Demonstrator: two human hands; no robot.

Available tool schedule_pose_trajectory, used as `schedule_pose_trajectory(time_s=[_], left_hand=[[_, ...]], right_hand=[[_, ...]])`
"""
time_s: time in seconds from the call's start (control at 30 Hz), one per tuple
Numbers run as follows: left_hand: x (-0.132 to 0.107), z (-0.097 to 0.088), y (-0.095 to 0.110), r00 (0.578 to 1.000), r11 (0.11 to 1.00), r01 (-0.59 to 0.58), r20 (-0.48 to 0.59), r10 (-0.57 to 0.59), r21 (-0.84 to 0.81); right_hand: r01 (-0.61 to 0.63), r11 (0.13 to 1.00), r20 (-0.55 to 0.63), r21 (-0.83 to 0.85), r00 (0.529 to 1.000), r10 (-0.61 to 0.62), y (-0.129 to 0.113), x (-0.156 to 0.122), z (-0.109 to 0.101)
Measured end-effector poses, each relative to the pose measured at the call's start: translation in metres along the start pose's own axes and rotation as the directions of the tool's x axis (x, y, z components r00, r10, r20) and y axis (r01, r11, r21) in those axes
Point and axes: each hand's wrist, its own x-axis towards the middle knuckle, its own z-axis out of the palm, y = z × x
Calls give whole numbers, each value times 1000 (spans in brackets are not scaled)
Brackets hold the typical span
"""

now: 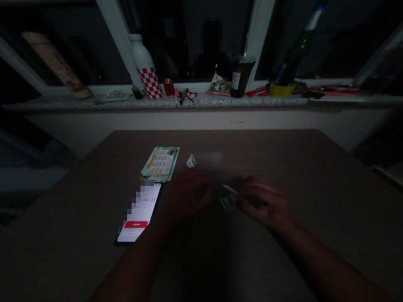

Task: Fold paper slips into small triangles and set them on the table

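My right hand (263, 202) pinches a small folded piece of printed paper (228, 202) over the middle of the table; one edge of it shows pale. Facing it across a short gap is my left hand (188, 192), its fingers curled and the thumb close to the fingertips. Whether anything lies in that pinch is too dark to make out. Just beyond my left hand sits a small folded paper shape (191, 161). A stack of printed paper sheets (161, 162) lies behind and left of that hand.
A phone (138, 214) with a lit timer screen lies left of my left forearm on the table (302, 159). Along the windowsill (201, 100) stand a checked white bottle (146, 69), a dark cup (242, 79), a green bottle (296, 52) and a tall cylinder (58, 65).
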Motion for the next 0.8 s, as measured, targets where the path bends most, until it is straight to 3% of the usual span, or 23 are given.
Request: schedule_pose_trajectory(time_s=[0.13, 0.33, 0.43, 0.6, 0.8], left_hand=[[-2, 8, 17, 997, 999, 37, 75, -35, -23], [0, 22, 19, 992, 991, -88, 81, 96, -99], [0, 25, 17, 997, 983, -63, 29, 69, -175], [-2, 29, 20, 999, 954, -19, 26, 28, -298], [-3, 29, 25, 999, 923, 48, 29, -40, -381]], right_hand=[[4, 1000, 55, 16, 998, -5, 2, 0, 6], [-38, 999, 105, 20, 994, 35, 0, -3, 6], [-68, 997, 115, 38, 991, 64, 1, -5, 4], [-42, 992, 89, 123, 996, 32, 2, -5, 5], [-92, 983, 64, 162, 995, 82, -4, -5, 6]])
